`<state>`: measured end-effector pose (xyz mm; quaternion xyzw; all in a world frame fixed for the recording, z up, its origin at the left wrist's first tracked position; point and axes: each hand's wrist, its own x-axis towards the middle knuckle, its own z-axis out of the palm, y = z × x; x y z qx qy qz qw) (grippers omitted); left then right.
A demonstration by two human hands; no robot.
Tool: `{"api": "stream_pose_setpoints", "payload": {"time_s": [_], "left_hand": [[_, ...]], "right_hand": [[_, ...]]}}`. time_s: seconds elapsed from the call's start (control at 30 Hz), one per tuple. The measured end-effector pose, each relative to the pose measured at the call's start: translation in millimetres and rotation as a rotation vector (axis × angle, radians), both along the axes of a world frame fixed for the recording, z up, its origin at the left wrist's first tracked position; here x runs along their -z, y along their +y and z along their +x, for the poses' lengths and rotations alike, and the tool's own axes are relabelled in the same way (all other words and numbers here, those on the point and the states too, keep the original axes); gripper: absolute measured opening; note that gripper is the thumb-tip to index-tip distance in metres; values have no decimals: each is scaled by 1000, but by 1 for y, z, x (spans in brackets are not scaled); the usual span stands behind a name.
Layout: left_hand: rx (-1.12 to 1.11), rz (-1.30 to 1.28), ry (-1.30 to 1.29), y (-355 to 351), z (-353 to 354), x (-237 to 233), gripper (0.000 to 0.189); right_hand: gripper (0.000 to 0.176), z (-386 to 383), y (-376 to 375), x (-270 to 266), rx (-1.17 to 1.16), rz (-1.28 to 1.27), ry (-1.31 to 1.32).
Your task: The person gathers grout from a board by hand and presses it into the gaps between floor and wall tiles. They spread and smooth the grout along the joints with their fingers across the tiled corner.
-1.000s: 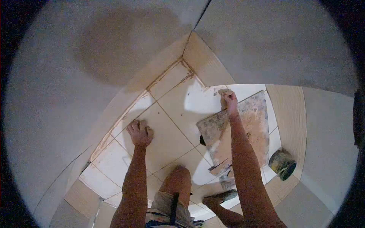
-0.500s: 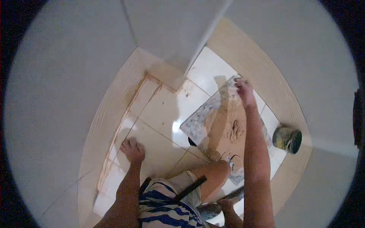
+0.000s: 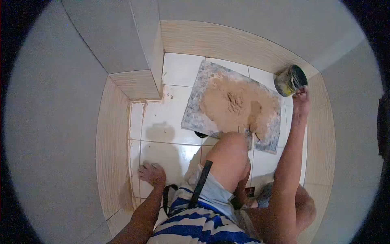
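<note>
My left hand rests on the white floor tiles, fingers spread and dusty, near the left wall's base. At the far right, my right hand has its fingers closed at the rim of a small dark bucket. The bucket is smeared with yellow and grey and leans with its mouth toward the right. Between the hands lies a stained grey board with light brown mortar spread over it and a rough clump in the middle. A small tool lies at its near edge, partly behind my knee.
Wood-patterned tiles line the foot of the grey walls. A boxed corner juts out at the left back. Brown residue runs along the left floor joint. A dark round object shows under the board's near edge.
My right hand has moved from the board's far corner to the bucket. My left hand stays on the floor. The view has turned, so the board and bucket appear rotated and farther up.
</note>
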<state>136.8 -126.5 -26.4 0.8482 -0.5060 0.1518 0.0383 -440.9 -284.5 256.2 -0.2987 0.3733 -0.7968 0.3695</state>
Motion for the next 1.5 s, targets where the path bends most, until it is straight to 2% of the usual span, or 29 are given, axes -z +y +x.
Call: {"api": "stream_pose_setpoints", "payload": {"time_s": [0.1, 0.17, 0.23, 0.27, 0.3, 0.37, 0.4, 0.47, 0.6, 0.67, 0.77, 0.8, 0.87, 0.9, 0.93, 1.0, 1.07, 1.2, 1.27, 1.33, 1.4, 1.47, 1.5], "left_hand": [[2, -18, 79, -2, -4, -18, 43], [37, -37, 140, -2, 0, -10, 43], [60, -27, 200, 6, 2, -18, 43], [71, -40, 260, 3, 1, -30, 43], [75, -55, 322, 2, 0, -38, 43], [87, -86, 335, 2, 1, -37, 43], [102, -119, 338, 2, 2, -37, 43], [117, -115, 365, 2, 3, -40, 44], [178, -106, 443, 4, 4, -48, 42], [160, -103, 432, 4, 3, -47, 41], [185, -128, 384, 6, 1, -41, 39], [224, -169, 359, 5, 1, -38, 37], [223, -176, 341, 4, -1, -35, 36], [194, -187, 333, 4, -2, -32, 35], [219, -309, 174, 5, -1, -26, 32], [205, -373, 69, 11, 4, -18, 32], [176, -289, 144, 21, 10, -16, 32], [139, -205, 216, 27, 15, -18, 31], [123, -174, 248, 30, 21, -18, 31], [105, -128, 307, 30, 28, -17, 31], [81, -75, 393, 30, 36, -11, 30], [23, -75, 543, 22, 50, -12, 30], [-7, -99, 615, 16, 60, -15, 30]], "right_hand": [[15, -26, 42, -6, 1, -78, -54], [16, -34, 60, -15, -31, -91, -10], [12, -23, 71, -34, 271, 36, -39], [12, -15, 74, -42, 369, 61, 24], [12, -11, 77, -48, 372, 63, 32], [11, -9, 78, -64, 431, 145, 220], [11, -2, 74, -75, 427, 141, 229], [9, 14, 68, -101, 464, 304, 255], [11, 68, 51, -138, 540, 328, 325], [20, 83, 48, -147, 475, 281, 413], [18, 90, 46, -151, 530, 246, 471], [19, 100, 42, -158, 507, 209, 520], [20, 79, 28, -152, 563, 262, 806], [21, 84, 20, -154, 512, 245, 620], [22, 94, 9, -157, 456, 221, 436], [19, 94, -13, -148, 418, 148, 579], [13, 75, -55, -142, 366, 205, 435], [20, 94, -110, -100, 227, 180, 632], [21, 159, -93, -99, 260, 269, 641], [24, 182, -83, -87, 190, 369, 861], [27, 181, -82, -55, -135, 251, 941], [25, 173, -71, -24, -219, 253, 1177], [23, 168, -57, -12, -294, 257, 1115]]}}
